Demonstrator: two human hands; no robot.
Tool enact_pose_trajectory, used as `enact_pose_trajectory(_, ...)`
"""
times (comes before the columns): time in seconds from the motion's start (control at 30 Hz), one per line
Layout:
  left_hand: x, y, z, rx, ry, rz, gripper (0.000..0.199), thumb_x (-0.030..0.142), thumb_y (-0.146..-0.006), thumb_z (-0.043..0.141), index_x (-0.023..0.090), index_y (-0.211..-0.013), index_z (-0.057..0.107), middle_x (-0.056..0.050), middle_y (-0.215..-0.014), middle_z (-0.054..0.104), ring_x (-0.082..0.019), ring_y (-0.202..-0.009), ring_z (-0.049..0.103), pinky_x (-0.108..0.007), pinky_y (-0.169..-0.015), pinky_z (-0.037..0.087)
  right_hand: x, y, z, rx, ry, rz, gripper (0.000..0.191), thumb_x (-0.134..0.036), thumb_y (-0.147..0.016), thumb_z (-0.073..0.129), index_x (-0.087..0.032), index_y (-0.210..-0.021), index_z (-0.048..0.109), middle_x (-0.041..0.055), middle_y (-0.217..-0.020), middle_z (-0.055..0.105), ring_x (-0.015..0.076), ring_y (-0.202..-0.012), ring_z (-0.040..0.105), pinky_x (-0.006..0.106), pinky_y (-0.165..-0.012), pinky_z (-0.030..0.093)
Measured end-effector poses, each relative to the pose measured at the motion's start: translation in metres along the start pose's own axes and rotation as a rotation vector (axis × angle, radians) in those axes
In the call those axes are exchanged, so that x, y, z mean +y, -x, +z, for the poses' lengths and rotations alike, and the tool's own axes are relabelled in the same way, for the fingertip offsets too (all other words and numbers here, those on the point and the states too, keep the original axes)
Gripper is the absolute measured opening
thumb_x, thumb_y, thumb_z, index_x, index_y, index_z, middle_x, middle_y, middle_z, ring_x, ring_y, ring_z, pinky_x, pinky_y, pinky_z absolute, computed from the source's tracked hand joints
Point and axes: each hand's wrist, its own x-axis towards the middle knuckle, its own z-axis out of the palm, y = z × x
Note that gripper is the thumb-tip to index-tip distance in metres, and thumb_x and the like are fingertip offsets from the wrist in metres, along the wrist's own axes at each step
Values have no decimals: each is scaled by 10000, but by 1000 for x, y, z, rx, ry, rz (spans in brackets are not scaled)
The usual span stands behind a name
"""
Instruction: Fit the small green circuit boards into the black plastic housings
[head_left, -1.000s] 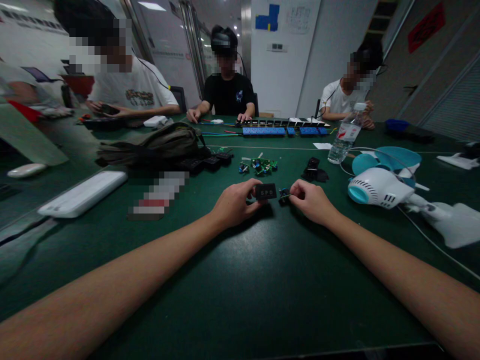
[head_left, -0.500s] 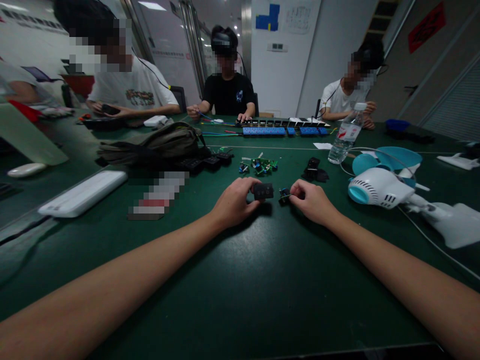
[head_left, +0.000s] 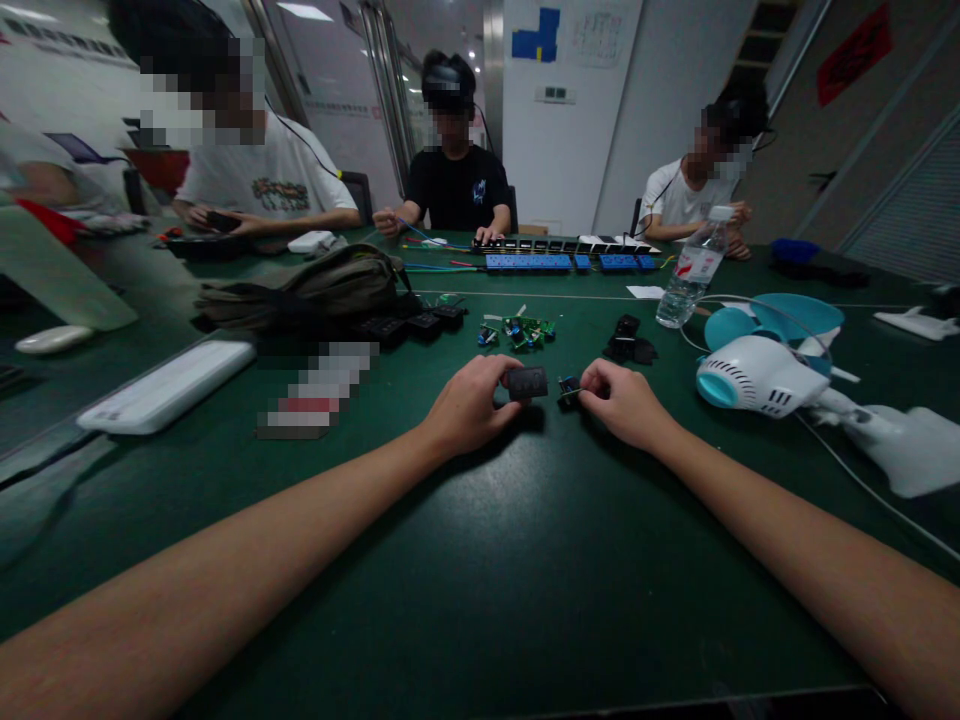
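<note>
My left hand (head_left: 474, 400) grips a small black box (head_left: 528, 383) between thumb and fingers, a little above the green table (head_left: 480, 580). Just to its right, my right hand (head_left: 621, 402) pinches a small circuit board (head_left: 570, 389) with blue and black parts on it. A narrow gap separates the box from the board. Beyond my left hand lies a pile of green circuit boards (head_left: 528, 332). Several black pieces (head_left: 630, 341) lie behind my right hand.
A water bottle (head_left: 694, 268) and a white and teal fan (head_left: 765, 375) stand at right. At left are a dark bag (head_left: 315, 288), a white power bank (head_left: 169, 387) and black boxes (head_left: 420, 325). Blue blocks (head_left: 529, 262) sit farther back, where people sit across the table.
The black box in my left hand has turned very slightly. Both hands stay in place.
</note>
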Motion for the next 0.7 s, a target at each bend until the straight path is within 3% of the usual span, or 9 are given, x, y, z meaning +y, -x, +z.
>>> enact_pose_trajectory(0.7, 2, 0, -1, -13, 17, 5, 332, 224, -799, 680, 182, -1116, 586, -74, -1011, 673, -237, -931, 619, -384, -818, 515, 0, 1, -1, -6, -2, -2, 42, -159, -764, 594, -196, -774, 575, -21, -665, 610, 139, -620, 550, 258, -604, 383)
